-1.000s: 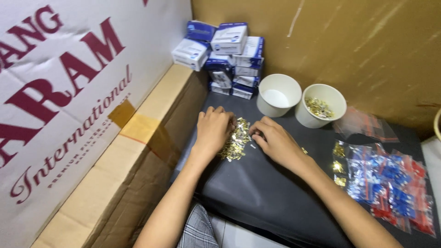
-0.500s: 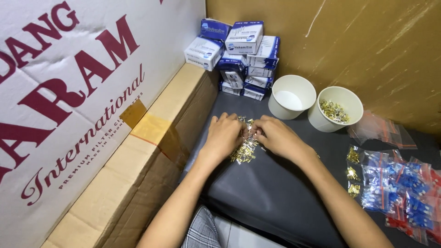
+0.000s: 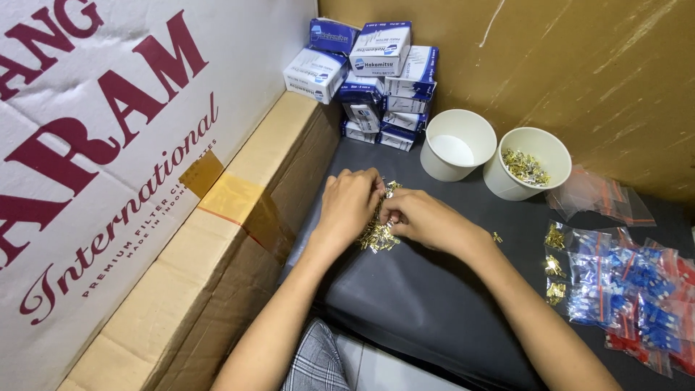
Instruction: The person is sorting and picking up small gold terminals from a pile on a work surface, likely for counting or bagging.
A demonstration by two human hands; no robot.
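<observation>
A heap of small brass terminals (image 3: 377, 233) lies on the black padded surface (image 3: 405, 297). My left hand (image 3: 350, 204) rests curled on the heap's left side, fingertips in the pieces. My right hand (image 3: 422, 217) sits on the right side, its fingertips pinching small terminals near the middle where both hands meet. What exactly each fingertip grips is hidden by the fingers.
Two white paper cups stand behind: the left cup (image 3: 457, 145) looks empty, the right cup (image 3: 526, 164) holds brass terminals. Stacked blue-and-white boxes (image 3: 369, 74) fill the back corner. Plastic bags of blue and red parts (image 3: 626, 292) lie right. A large taped cardboard box (image 3: 145, 217) borders the left.
The view has shifted slightly, so everything sits lower and to the right in frame. Both hands have drawn closer together over the heap, fingertips now meeting.
</observation>
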